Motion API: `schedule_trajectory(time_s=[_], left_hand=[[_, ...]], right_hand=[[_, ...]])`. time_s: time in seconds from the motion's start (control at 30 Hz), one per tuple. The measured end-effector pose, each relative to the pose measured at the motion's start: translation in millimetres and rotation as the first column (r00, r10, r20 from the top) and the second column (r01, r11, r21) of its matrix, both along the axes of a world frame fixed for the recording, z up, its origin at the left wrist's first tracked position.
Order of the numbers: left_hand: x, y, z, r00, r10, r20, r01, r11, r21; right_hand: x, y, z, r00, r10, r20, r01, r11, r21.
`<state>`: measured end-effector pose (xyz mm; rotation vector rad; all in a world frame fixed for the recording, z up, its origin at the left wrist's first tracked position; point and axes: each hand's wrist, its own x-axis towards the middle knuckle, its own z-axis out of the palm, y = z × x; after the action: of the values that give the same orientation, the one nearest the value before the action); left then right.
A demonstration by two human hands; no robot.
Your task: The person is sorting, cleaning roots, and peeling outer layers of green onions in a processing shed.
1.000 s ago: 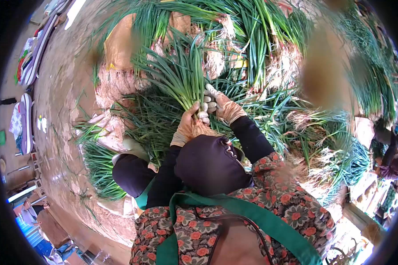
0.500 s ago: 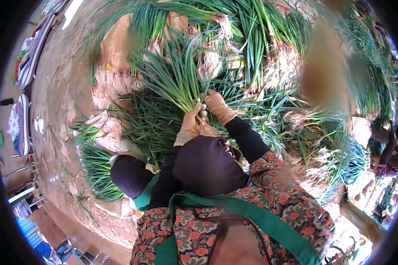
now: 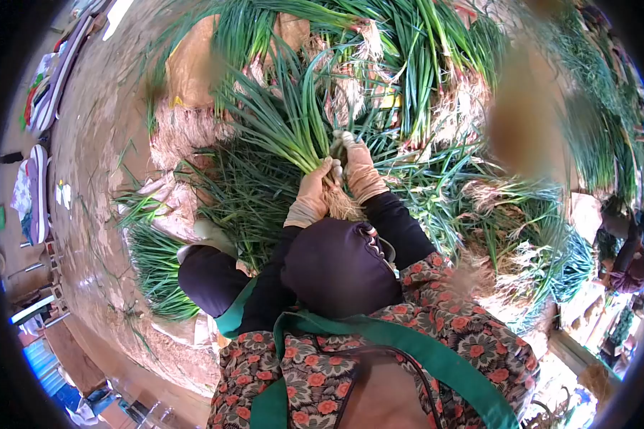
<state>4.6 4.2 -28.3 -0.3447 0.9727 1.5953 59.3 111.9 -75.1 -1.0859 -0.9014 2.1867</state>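
I hold a bunch of green onions (image 3: 283,118) upright in front of me, leaves fanning up and left, roots (image 3: 345,207) hanging down toward my head covering. My left hand (image 3: 312,191), in a tan glove, is closed around the stalks just above the roots. My right hand (image 3: 359,168), also gloved, grips the same bunch from the right side, fingers wrapped over the stalks. Both hands touch each other at the bunch's neck.
Heaps of green onions (image 3: 422,64) with pale roots cover the ground ahead and to the right. More bundles (image 3: 157,264) lie at the left by my knee. Bare dirt floor (image 3: 93,164) runs along the left. Another person (image 3: 626,257) sits at the far right.
The bunch has tilted a little and shifted lower toward me. My right hand has slid further around the stalks, its fingers now higher on the bunch.
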Motion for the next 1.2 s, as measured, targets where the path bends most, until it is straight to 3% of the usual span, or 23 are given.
schedule_trajectory(time_s=[0.03,0.17,0.2,0.23,0.27,0.33,0.43,0.5,0.57,0.63,0.67,0.7,0.77,0.8,0.83,0.87,0.9,0.93,1.0,1.03,1.07,1.1,1.2], left_hand=[[0.4,-0.5,0.6,0.998,-0.031,0.049,0.028,0.998,0.062],[7.9,-1.3,-0.9,0.985,-0.171,-0.013,0.171,0.977,0.130],[8.5,-3.7,0.9,0.988,-0.152,0.023,0.147,0.976,0.161],[7.1,-4.7,4.4,0.991,-0.131,-0.029,0.133,0.989,0.068],[5.6,-8.2,8.3,0.990,-0.115,-0.080,0.114,0.993,-0.027],[-1.5,-10.5,8.0,0.944,-0.176,-0.278,0.138,0.979,-0.151],[7.3,-2.2,-0.3,0.876,-0.182,-0.446,0.116,0.979,-0.170],[12.3,-0.5,14.5,0.854,-0.225,-0.468,0.138,0.967,-0.212],[5.1,-4.1,11.7,0.869,-0.274,-0.413,0.182,0.951,-0.249],[-7.5,-5.9,21.0,0.947,-0.231,-0.225,0.223,0.973,-0.061],[-11.2,-6.7,34.7,0.971,-0.158,-0.178,0.131,0.979,-0.154],[-24.9,-15.9,27.0,0.978,-0.151,-0.144,0.160,0.986,0.055],[-36.6,-19.6,65.0,0.943,0.028,-0.330,0.025,0.988,0.154],[-55.1,-20.7,74.4,0.928,0.098,-0.360,-0.010,0.971,0.238],[-54.4,-12.3,126.0,0.917,0.317,-0.242,-0.284,0.945,0.161],[-92.7,-18.3,108.9,0.974,0.204,0.101,-0.222,0.763,0.607],[-96.7,-11.8,134.1,0.956,0.222,0.190,-0.292,0.693,0.659],[-97.5,-2.2,154.4,0.959,0.199,0.201,-0.282,0.620,0.732],[-94.9,21.3,180.3,0.958,0.150,0.243,-0.285,0.539,0.793],[-90.3,33.4,188.1,0.954,0.124,0.274,-0.297,0.540,0.788],[-83.8,43.5,193.0,0.948,0.098,0.303,-0.305,0.553,0.776],[-65.0,50.9,202.6,0.924,0.109,0.367,-0.356,0.597,0.719],[-65.8,73.0,142.0,0.956,-0.105,0.275,-0.128,0.692,0.710]], right_hand=[[7.4,-2.7,26.2,0.996,-0.053,-0.071,0.022,0.924,-0.382],[-8.4,16.4,35.2,0.952,-0.276,0.133,0.306,0.853,-0.422],[3.8,38.5,-4.3,0.995,-0.095,-0.015,0.088,0.960,-0.265],[26.9,65.4,-19.8,0.873,0.162,-0.460,-0.268,0.947,-0.174],[24.5,61.7,2.1,0.975,0.217,-0.034,-0.215,0.974,0.068],[18.2,76.4,-13.9,0.917,0.270,0.293,-0.390,0.459,0.798],[32.0,27.7,48.5,0.607,0.447,0.657,-0.794,0.362,0.488],[30.9,14.1,65.6,0.513,0.363,0.778,-0.858,0.252,0.448],[37.9,6.6,62.0,0.630,0.251,0.735,-0.771,0.318,0.552],[44.5,6.1,46.6,0.776,0.378,0.505,-0.612,0.646,0.456],[48.9,7.0,48.3,0.893,0.311,0.327,-0.421,0.833,0.358],[64.0,19.9,66.5,0.948,0.256,0.189,-0.299,0.920,0.254],[98.7,48.7,3.3,0.906,0.251,0.341,-0.400,0.772,0.494],[120.4,53.4,32.4,0.483,0.173,0.858,-0.870,0.206,0.448],[130.1,60.3,59.1,0.141,0.529,0.837,-0.982,-0.031,0.185],[145.5,70.2,82.6,0.198,0.553,0.810,-0.948,-0.101,0.301],[156.9,83.5,96.9,0.247,0.579,0.777,-0.893,-0.175,0.414],[153.4,112.3,89.3,0.415,0.697,0.585,-0.864,0.099,0.494],[130.6,208.8,57.0,0.804,0.416,0.424,-0.578,0.386,0.719],[123.2,227.0,74.1,0.856,0.088,0.509,-0.512,0.276,0.814],[115.4,245.0,92.3,0.805,-0.270,0.528,-0.493,0.189,0.849],[105.5,241.6,144.1,0.574,-0.573,0.585,-0.629,0.149,0.763],[82.2,257.6,147.2,0.397,-0.516,0.759,-0.727,0.328,0.603]])
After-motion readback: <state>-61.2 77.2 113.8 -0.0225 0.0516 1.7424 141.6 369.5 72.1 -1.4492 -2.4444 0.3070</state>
